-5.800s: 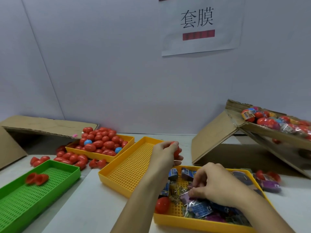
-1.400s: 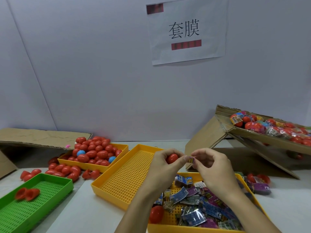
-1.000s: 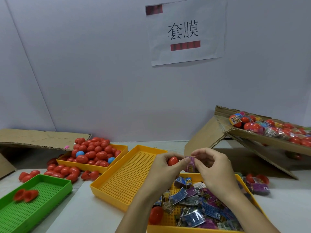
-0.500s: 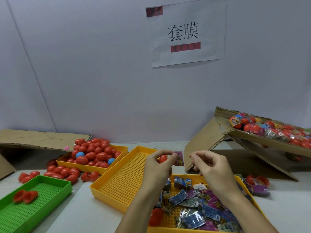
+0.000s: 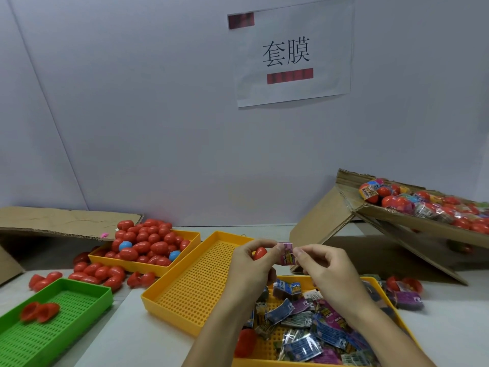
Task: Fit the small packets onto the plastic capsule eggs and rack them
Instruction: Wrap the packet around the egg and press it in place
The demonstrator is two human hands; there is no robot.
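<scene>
My left hand [image 5: 251, 263] grips the red egg [image 5: 260, 252], just left of the pink packet [image 5: 286, 253] pinched between both hands, my right hand [image 5: 325, 271] holding its far edge.

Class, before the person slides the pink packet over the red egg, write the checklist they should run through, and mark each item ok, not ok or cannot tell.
1. Red egg gripped in left hand: ok.
2. Pink packet pinched by both hands, right hand at its edge: ok.
3. Packet mouth open: cannot tell.
4. Packet beside the egg, not yet over it: ok.
5. Cardboard rack of wrapped eggs has free room: cannot tell.
</scene>
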